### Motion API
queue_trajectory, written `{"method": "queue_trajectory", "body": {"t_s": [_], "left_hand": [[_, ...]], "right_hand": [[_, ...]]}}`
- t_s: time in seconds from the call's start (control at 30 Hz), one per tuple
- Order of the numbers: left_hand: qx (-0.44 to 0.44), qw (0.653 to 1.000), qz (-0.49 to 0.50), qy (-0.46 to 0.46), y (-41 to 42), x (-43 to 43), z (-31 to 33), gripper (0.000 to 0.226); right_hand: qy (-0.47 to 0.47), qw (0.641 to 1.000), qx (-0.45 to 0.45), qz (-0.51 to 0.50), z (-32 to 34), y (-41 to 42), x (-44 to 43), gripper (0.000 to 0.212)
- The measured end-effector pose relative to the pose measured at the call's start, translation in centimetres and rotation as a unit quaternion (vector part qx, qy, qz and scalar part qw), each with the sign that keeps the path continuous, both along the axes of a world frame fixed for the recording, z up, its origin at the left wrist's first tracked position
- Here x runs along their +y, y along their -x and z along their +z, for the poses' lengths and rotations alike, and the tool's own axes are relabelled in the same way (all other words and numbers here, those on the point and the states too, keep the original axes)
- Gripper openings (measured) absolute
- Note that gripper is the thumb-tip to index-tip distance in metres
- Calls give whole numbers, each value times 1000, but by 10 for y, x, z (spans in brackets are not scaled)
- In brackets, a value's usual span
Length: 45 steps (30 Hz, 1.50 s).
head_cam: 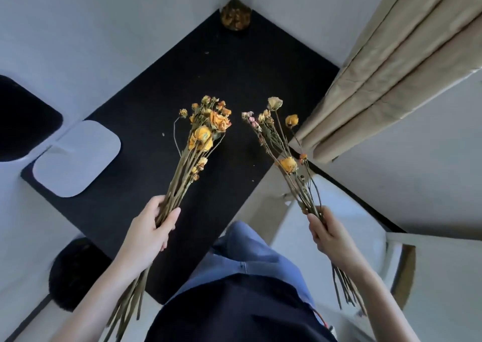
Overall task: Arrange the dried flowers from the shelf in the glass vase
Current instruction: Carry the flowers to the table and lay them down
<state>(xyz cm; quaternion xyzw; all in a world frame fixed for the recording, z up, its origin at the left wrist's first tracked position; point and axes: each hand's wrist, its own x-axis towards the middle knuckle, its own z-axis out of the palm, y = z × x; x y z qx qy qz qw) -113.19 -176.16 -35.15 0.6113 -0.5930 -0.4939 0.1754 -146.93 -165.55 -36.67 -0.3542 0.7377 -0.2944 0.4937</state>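
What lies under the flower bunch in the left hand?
A black surface with a few small crumbs; the flower bunch and left hand cover a strip of it.

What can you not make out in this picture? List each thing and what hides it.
Head view, far-corner object: too small and dim to identify.
Head view, left bunch stem ends: cut by bottom edge.
Head view, right bunch mid-stems: hidden by right hand.

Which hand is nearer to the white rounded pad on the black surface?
Left. The left hand is just below-right of the white rounded pad; the right hand is much farther right.
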Motion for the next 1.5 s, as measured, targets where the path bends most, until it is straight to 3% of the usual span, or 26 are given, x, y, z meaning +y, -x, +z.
{"method": "queue_trajectory", "body": {"t_s": [0.33,0.6,0.9,1.13,1.3,1.5], "left_hand": [[17,997,78,4,17,-64,-6,14],[27,985,169,18,84,-129,-14,16],[95,918,385,-9,224,-209,-27,16],[103,873,476,-18,292,-264,-38,24],[65,882,466,-20,320,-277,-56,35],[-58,938,341,-34,322,-284,-74,25]], "right_hand": [[15,994,41,105,16,22,-128,33],[33,978,33,206,8,66,-254,8],[31,930,-6,365,0,119,-402,8],[17,907,-1,421,-15,111,-449,13],[-10,897,35,441,-37,99,-450,15],[-32,902,37,429,-59,98,-444,7]]}}
